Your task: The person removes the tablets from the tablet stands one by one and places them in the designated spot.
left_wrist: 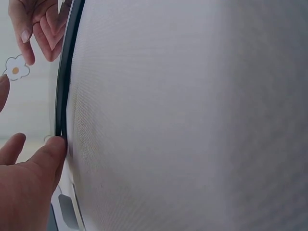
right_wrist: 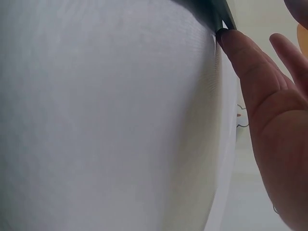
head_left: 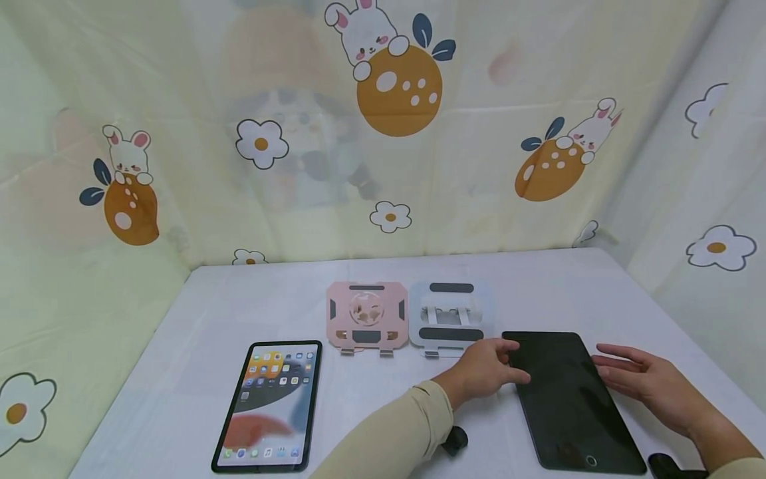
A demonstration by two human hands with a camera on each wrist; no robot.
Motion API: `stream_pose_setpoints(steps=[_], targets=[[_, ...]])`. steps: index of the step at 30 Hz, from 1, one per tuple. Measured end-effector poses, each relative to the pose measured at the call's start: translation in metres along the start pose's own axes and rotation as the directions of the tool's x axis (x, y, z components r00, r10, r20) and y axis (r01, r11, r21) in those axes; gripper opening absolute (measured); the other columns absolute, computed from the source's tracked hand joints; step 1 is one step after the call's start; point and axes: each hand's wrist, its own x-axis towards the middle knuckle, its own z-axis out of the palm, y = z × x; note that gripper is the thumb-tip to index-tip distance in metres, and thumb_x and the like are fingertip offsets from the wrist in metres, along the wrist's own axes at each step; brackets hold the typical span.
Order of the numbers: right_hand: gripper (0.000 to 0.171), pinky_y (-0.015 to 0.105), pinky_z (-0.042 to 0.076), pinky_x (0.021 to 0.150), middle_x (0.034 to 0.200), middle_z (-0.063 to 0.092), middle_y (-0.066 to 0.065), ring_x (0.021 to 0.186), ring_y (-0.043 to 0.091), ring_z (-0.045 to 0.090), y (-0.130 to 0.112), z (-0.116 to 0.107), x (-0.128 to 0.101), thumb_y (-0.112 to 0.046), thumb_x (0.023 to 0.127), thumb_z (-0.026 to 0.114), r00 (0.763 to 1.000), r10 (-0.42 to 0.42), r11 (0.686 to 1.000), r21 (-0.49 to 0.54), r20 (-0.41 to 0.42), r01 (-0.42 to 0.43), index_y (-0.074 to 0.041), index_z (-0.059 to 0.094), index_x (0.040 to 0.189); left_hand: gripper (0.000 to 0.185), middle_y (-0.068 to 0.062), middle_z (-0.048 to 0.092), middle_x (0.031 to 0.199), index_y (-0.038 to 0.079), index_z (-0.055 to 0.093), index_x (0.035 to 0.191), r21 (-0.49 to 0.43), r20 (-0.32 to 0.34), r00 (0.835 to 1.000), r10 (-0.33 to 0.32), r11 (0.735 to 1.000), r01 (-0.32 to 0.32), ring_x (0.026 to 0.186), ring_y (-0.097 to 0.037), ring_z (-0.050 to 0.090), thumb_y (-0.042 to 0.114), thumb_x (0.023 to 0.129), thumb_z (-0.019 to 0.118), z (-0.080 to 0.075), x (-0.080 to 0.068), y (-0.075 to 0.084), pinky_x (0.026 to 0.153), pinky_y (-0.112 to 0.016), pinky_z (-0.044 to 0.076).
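Head view bright, even, soft light; faint shadows under hands. Wide-angle bending at edges. Wrist views washed out, close surfaces blurred, fine moiré grain.

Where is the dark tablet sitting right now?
In the head view the dark tablet lies flat on the right side of the white table, between the left hand and right hand, just in front of the grey stand.

Head view from above and behind, facing forward and down over the white surface point(head_left: 239, 313), both wrist views low and very close, each facing the edge of the dark unlit flat tablet point(head_left: 571, 399), point(left_wrist: 62, 86), point(right_wrist: 219, 12), shared by all three views
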Motion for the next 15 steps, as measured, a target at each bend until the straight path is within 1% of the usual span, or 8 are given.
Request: stream_pose_setpoints(steps=[8, 15], targets=[[0.065, 0.024, 0.056, 0.081, 0.134, 0.056, 0.030, 0.099, -0.004, 0.063, 0.0019, -0.0003, 0.0005, -0.018, 0.103, 0.058, 1.000, -0.009, 1.000, 0.010, 0.001, 0.009, 0.018, 0.025, 0.146, 0.047, 0.005, 0.067, 0.108, 0.017, 0.069, 0.126, 0.009, 0.006, 1.000, 0.001, 1.000, -0.001, 0.102, -0.004, 0.059, 0.018, 0.082, 0.085, -0.0001, 0.0007, -0.0006, 0.085, -0.023, 0.049], [0.062, 0.024, 0.056, 0.081, 0.126, 0.065, 0.013, 0.099, -0.002, 0.065, 0.0043, -0.0007, 0.0010, -0.015, 0.102, 0.059, 1.000, -0.019, 0.999, 0.051, -0.006, 0.020, 0.018, 0.027, 0.145, 0.047, 0.005, 0.065, 0.109, 0.018, 0.068, 0.127, 0.019, 0.019, 1.000, 0.007, 1.000, -0.007, 0.103, -0.004, 0.058, 0.020, 0.083, 0.084, -0.0003, 0.0006, -0.0010, 0.085, -0.024, 0.049]])
